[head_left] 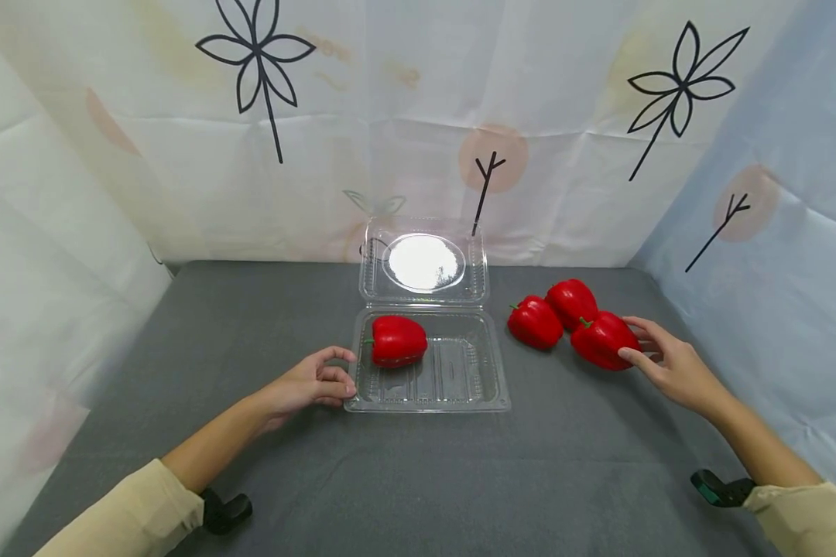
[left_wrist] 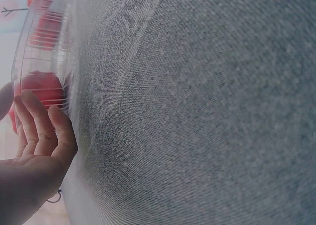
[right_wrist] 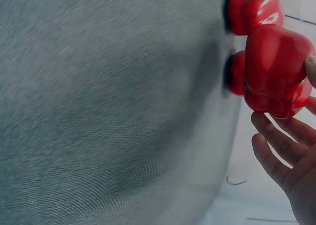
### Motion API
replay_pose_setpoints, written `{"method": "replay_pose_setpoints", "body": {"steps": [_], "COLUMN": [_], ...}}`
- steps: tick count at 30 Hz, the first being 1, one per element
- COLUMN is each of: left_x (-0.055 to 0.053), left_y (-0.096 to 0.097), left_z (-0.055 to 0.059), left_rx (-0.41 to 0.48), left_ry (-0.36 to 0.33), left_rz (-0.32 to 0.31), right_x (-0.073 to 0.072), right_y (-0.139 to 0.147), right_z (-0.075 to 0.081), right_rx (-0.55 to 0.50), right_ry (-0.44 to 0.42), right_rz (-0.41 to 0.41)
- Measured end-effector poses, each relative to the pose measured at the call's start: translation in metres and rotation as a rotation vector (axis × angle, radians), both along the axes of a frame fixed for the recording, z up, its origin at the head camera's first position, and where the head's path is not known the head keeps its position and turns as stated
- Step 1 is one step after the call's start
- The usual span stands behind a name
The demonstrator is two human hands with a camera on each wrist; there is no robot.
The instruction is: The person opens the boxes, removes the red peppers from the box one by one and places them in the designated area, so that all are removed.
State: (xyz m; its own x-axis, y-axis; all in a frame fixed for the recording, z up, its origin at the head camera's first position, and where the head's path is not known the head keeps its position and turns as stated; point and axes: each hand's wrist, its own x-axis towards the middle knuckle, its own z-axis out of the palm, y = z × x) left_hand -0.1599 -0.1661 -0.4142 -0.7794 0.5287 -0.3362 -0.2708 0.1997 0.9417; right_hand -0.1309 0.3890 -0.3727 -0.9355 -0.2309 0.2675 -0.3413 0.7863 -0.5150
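A clear plastic clamshell container stands with its lid raised at the back. One red bell pepper lies on its side in the tray's left half, stem to the left. At the tray's front left corner, my left hand holds the rim with bent fingers, which show along the outer wall in the left wrist view. My right hand grips another red bell pepper between thumb and fingers; that pepper hangs above the cloth with its green stem pointing up and left.
Two more red bell peppers, one in front and one behind, rest right of the container, close to the held one. Grey cloth covers the table. Printed fabric hangs behind and along both sides.
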Motion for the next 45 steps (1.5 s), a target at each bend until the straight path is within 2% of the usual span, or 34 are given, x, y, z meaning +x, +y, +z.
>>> {"method": "replay_pose_setpoints", "body": {"steps": [6, 11, 23, 28, 35, 38, 45], "left_x": [0.0, 0.0, 0.002, 0.003, 0.003, 0.002, 0.002], "left_y": [0.001, 0.001, -0.001, 0.0, 0.001, 0.001, 0.002], "left_z": [-0.001, 0.0, 0.002, 0.002, 0.001, 0.001, 0.001], "left_rx": [-0.002, -0.002, -0.01, 0.012, 0.013, 0.011, 0.01], "left_ry": [0.0, -0.004, -0.009, 0.016, 0.007, 0.005, 0.005], "left_rz": [0.0, 0.002, 0.012, -0.003, 0.006, 0.009, 0.006], "right_x": [0.002, 0.002, 0.003, 0.001, -0.012, -0.018, -0.026], "right_y": [0.011, 0.013, 0.008, 0.0, -0.025, -0.042, -0.087], "right_z": [-0.014, -0.023, -0.02, -0.016, -0.013, -0.013, -0.014], "right_rx": [0.049, 0.054, 0.058, 0.103, 0.08, 0.07, 0.092], "right_ry": [-0.085, -0.105, -0.152, -0.104, 0.074, 0.127, 0.182], "right_rz": [-0.037, -0.047, -0.092, -0.137, -0.117, -0.086, 0.063]}}
